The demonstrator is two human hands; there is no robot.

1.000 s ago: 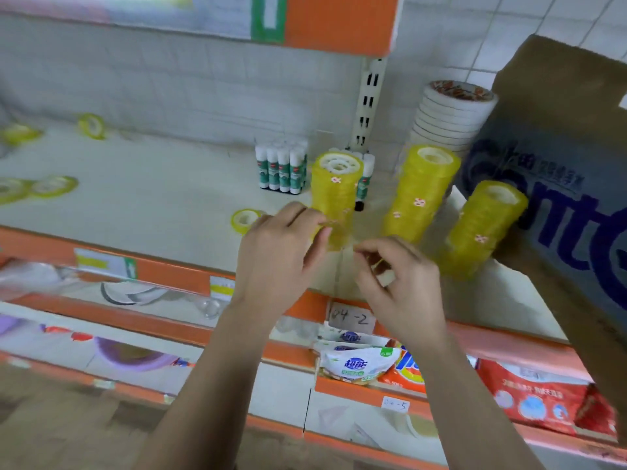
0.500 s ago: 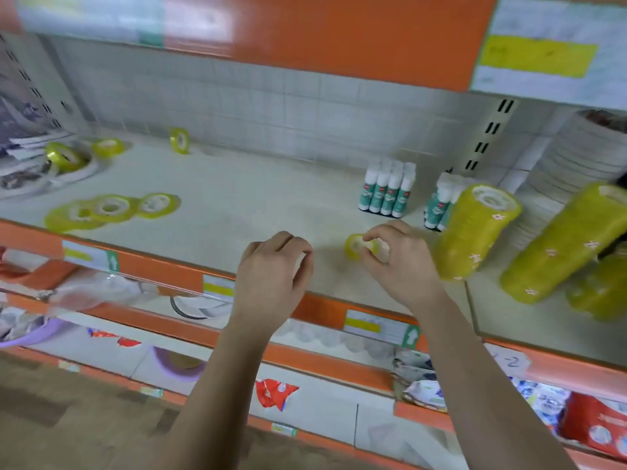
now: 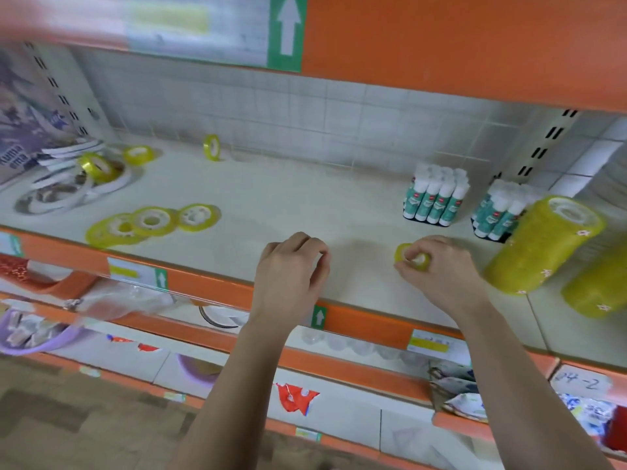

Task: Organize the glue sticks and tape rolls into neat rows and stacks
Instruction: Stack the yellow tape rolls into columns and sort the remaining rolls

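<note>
Shelf (image 3: 305, 198) front edge — right hand (image 3: 441, 276) pinches tape roll (image 3: 402, 253), tall stack (image 3: 543, 245) just beside.

Both bare forearms come in from 6 o'clock and reach toward 12 o'clock, backs of the hands up. The left grip (image 3: 291, 266) lies at 9 o'clock of the right grip (image 3: 437, 273). The left grip's fingers are curled under the palm, knuckles uppermost, while the right grip's thumb and fingertips pinch a small yellow tape roll (image 3: 403, 253) on its 10 o'clock side.
</note>
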